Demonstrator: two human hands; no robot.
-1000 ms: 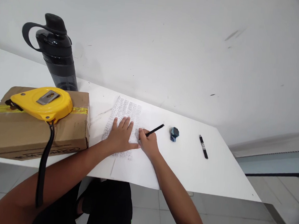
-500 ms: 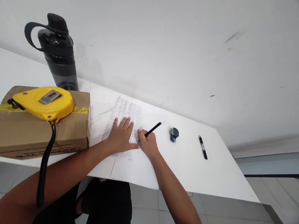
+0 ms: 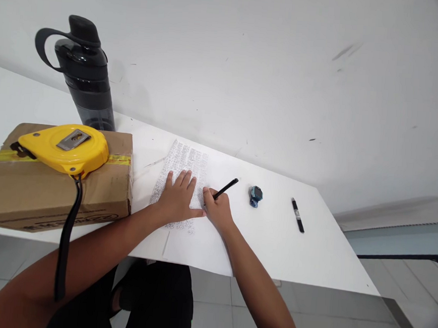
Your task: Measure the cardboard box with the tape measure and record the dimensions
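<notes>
Beneath my hands lies a sheet of paper [image 3: 183, 156] densely covered with handwriting on its upper left part and blank toward its lower edge. My left hand [image 3: 178, 201] rests flat on the writing, fingers spread and thumb pointing toward the other hand. A black pen [image 3: 226, 188] is pinched in my right hand [image 3: 217, 208], tilted up to the right. Its tip is hidden by the fingers, close to the right side of the written area. The left thumb comes up against the right hand or very near it.
At left a cardboard box [image 3: 50, 191] carries a yellow tape measure [image 3: 66, 147] whose black strap hangs past the table edge. Behind it stands a dark water bottle [image 3: 85, 77]. Right of the paper lie a blue wristwatch [image 3: 256, 195] and another black pen [image 3: 297, 215]. A white wall [image 3: 250, 60] backs the table.
The held pen and right hand have shifted very slightly to the right. The whole view has moved a little; the left hand stays flat on the paper.
</notes>
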